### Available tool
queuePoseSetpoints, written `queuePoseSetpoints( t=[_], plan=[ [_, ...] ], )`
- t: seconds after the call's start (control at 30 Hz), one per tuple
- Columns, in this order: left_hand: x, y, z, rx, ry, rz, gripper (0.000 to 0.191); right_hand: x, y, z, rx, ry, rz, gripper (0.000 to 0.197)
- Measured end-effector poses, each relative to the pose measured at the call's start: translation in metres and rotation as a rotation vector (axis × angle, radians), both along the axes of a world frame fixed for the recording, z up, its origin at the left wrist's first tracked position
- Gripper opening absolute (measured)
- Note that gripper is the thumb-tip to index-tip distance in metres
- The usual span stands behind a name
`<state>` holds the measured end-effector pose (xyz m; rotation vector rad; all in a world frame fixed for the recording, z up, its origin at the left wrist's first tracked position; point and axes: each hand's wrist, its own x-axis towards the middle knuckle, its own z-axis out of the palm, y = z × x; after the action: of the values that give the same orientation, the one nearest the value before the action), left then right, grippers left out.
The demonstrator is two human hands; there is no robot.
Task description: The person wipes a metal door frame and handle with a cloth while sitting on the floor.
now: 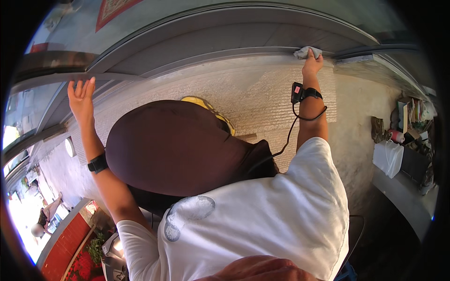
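My right hand presses a crumpled grey cloth against the lower edge of a grey metal door or window frame. A black device is strapped to that forearm, with a cable running from it. My left hand is raised at the left, fingers slightly apart and holding nothing, its fingertips at the edge of a grey frame bar. A black band circles the left wrist. Between the arms, a large dark brown rounded form, seemingly fabric, hides part of the ribbed floor.
Glass panes adjoin the frame. A yellow shoe-like item shows beyond the brown form. At right, a white plastic container stands among boxes and clutter. A red brick-like wall, plants and a distant person are at lower left.
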<state>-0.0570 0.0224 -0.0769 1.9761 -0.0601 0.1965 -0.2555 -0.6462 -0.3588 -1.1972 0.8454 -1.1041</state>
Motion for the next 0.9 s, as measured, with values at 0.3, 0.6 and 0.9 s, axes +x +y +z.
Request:
queuePoseSetpoints(
  t=[0.3,0.6,0.9],
  plan=[
    [-0.014,0.010,0.013,0.084,-0.051,0.156,0.079,0.018,-0.027,0.054,0.483,-0.085,-0.400,0.039],
    [-0.008,0.001,0.006,0.016,-0.043,0.103,0.083,0.024,-0.068,0.044,0.936,-0.086,-0.487,0.035],
    [-0.010,-0.003,0.008,0.008,-0.008,0.107,0.087,0.016,-0.096,0.093,0.833,-0.065,-0.309,0.009]
  ],
)
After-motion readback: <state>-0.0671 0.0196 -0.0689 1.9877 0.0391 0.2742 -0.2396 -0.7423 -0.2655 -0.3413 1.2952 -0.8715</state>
